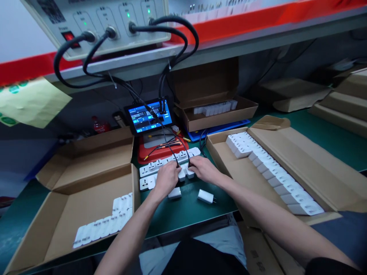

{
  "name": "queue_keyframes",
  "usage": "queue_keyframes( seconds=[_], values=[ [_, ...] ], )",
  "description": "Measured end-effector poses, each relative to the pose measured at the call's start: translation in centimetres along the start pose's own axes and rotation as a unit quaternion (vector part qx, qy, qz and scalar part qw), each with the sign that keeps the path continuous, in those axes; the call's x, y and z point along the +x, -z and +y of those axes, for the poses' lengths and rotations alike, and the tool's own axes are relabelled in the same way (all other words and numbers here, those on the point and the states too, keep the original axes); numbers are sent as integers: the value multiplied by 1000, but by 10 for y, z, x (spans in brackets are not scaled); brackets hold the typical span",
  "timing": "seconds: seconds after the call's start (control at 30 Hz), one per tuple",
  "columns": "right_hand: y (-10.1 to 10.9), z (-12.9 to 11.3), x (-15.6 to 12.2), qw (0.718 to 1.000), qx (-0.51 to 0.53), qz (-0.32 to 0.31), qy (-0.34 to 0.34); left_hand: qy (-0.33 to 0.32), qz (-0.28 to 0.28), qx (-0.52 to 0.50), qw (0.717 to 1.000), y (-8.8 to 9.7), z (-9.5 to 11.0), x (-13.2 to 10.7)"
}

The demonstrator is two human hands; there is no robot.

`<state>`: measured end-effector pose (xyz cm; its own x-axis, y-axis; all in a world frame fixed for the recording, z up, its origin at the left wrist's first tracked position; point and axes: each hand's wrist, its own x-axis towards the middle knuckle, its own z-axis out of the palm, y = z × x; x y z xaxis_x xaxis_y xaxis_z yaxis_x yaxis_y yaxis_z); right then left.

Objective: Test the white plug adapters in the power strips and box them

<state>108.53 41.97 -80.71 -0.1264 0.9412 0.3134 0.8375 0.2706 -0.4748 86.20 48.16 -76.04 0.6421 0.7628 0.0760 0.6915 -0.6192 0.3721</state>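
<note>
both hands (169,176) (205,169) with a grip on black cables (178,165) (189,163), between boxes (88,196) (241,168) of white chargers (99,227) (275,175)

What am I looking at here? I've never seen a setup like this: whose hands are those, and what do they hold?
No machine arms here: these are a person's bare hands, seen from one head-worn camera looking forward and down. The left hand and right hand each pinch a thin black cable near its end, at white plug adapters on the nearer power strip. Two loose adapters lie on the green tabletop. Open cardboard boxes on both sides hold more. Behind the strips stands a lit display screen.
</note>
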Motion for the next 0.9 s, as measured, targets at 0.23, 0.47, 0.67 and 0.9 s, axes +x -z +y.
queue_keyframes(
  seconds=[0.23, 0.47, 0.67, 0.9],
  values=[
    [0, 0, -1, 1000, 7, -4, 0, -8, -30, 64, 997, 3, 7, -1],
    [-1, 3, -2, 1000, 18, -8, 3, -14, -31, 94, 995, -8, 13, -8],
    [-2, 5, -3, 999, 36, 1, 6, -12, 15, 17, 1000, -19, 3, -7],
    [-3, 5, -5, 998, 50, 14, 20, -11, 97, -67, 993, -32, -3, -10]
  ],
)
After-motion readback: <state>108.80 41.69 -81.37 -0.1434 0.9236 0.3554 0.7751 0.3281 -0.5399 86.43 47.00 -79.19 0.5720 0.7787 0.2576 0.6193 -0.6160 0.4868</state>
